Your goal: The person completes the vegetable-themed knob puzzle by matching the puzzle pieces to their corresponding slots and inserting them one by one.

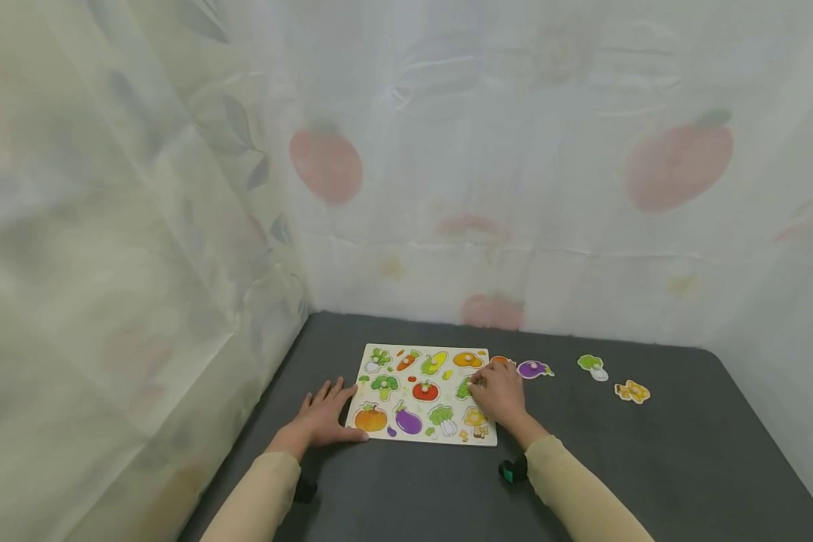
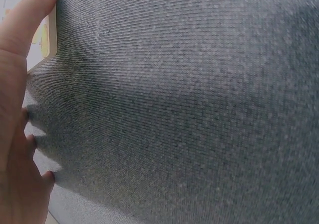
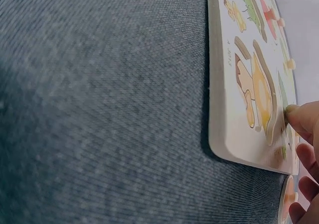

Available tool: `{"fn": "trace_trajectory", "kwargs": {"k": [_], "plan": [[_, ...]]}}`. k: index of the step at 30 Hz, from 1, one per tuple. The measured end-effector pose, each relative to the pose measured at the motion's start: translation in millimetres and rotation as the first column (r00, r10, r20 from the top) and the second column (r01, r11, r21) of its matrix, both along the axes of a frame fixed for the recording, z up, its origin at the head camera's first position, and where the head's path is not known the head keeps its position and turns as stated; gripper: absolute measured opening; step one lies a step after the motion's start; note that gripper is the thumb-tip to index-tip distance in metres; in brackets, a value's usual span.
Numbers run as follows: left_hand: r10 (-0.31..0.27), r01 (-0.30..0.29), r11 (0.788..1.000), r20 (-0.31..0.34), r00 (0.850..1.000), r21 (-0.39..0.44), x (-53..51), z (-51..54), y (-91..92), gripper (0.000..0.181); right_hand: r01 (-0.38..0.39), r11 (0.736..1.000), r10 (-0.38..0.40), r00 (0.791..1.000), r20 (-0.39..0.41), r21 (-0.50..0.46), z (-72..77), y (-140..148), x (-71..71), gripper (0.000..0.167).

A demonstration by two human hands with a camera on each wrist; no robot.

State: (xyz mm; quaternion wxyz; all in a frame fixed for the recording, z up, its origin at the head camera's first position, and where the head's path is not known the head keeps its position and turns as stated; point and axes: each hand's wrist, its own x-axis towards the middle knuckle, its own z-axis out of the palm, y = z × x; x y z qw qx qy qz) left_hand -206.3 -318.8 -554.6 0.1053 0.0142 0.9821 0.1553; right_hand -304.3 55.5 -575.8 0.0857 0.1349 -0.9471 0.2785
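Note:
A white wooden vegetable puzzle board (image 1: 409,443) lies flat on the dark table. My left hand (image 1: 321,418) rests spread at the board's left edge, its thumb (image 2: 30,15) on the near left corner. At the right side of the board, my right hand (image 1: 501,391) pinches a green vegetable piece (image 1: 464,388), with the other fingers loosely curled; the grip itself is partly hidden. Knobbed pieces sit in the board, among them a tomato (image 1: 425,391) and a broccoli (image 1: 384,385). In the right wrist view, a yellow vegetable recess (image 3: 259,92) lies near the right thumb.
Right of the board lie an orange piece (image 1: 501,360) partly behind my right hand, an eggplant piece (image 1: 534,369), a green leafy vegetable piece (image 1: 592,366) and a yellow piece (image 1: 632,391). Pale printed curtains (image 1: 474,165) hang behind and at the left of the table.

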Motion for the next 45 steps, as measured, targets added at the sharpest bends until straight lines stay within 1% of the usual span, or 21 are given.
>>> {"fn": "trace_trajectory", "kwargs": {"k": [8,13,16,20,29,36,40,43,45], "plan": [[0.013,-0.013,1.000,-0.003,1.000,0.019,2.5,-1.6,1.1,0.117,0.015,0.999,-0.015,1.000,0.002,-0.029,-2.8,0.9,3.7,0.010],[0.017,-0.017,1.000,-0.006,1.000,0.012,3.5,-1.6,0.1,0.117,0.030,0.999,-0.031,0.999,-0.021,-0.037,-5.5,-1.6,4.1,0.010],[0.014,-0.014,1.000,-0.006,1.000,0.007,3.9,-0.4,-0.4,0.115,0.031,0.999,-0.032,0.999,-0.027,-0.037,-6.3,-2.9,4.1,0.010],[0.005,-0.005,1.000,0.001,1.000,0.000,3.9,2.8,0.3,0.115,0.039,0.999,-0.039,0.999,-0.019,-0.033,-6.4,-3.1,3.8,0.010],[-0.010,0.010,1.000,-0.005,1.000,0.006,4.0,9.0,3.6,0.113,0.059,0.998,-0.059,0.998,0.004,-0.030,-7.4,-0.9,2.3,0.011],[-0.012,0.013,1.000,-0.013,1.000,0.012,4.1,8.0,3.2,0.112,0.062,0.998,-0.063,0.998,-0.025,-0.024,-7.8,-1.7,4.6,0.012],[-0.013,0.013,1.000,-0.012,1.000,0.003,3.2,5.6,2.3,0.113,0.043,0.999,-0.045,0.997,-0.057,-0.026,-9.4,0.4,7.8,0.016],[-0.007,0.007,1.000,-0.010,1.000,0.004,2.5,4.5,1.5,0.114,0.017,0.999,-0.020,0.996,-0.081,-0.039,-11.2,6.7,9.6,0.018],[-0.005,0.005,1.000,-0.014,1.000,0.010,2.0,4.7,1.7,0.114,0.015,0.998,-0.020,0.996,-0.091,-0.062,-11.5,14.6,9.9,0.020]]}}
